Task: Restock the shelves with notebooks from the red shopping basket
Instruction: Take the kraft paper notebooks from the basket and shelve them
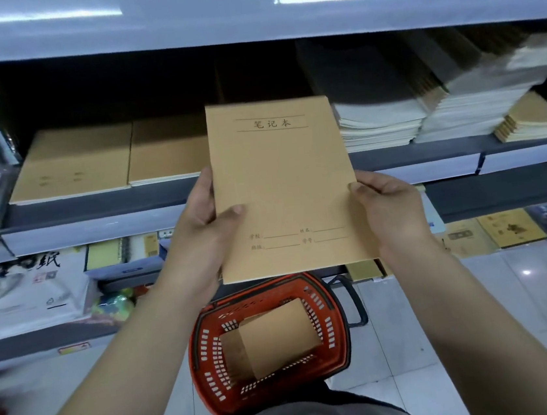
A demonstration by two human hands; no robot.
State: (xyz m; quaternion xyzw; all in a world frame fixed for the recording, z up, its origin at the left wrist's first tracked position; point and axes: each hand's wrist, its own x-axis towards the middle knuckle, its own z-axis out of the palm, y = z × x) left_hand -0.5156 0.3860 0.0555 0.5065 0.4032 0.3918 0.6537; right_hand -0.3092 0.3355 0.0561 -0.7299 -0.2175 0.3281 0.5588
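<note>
Nearest the camera sat the red basket [267, 341] on the floor, two brown notebooks [276, 338] overlapping inside it. Above the basket, both hands held one tan notebook [283, 189] upright, cover facing the camera, printed with ruled lines and characters. The left hand [199, 229] gripped its left edge, thumb on the cover; the right hand [391, 207] pinched the right edge. Beyond it, the shelf [96, 224] carried two flat tan stacks [106, 158] to the left and pale stacks [425, 115] to the right.
</note>
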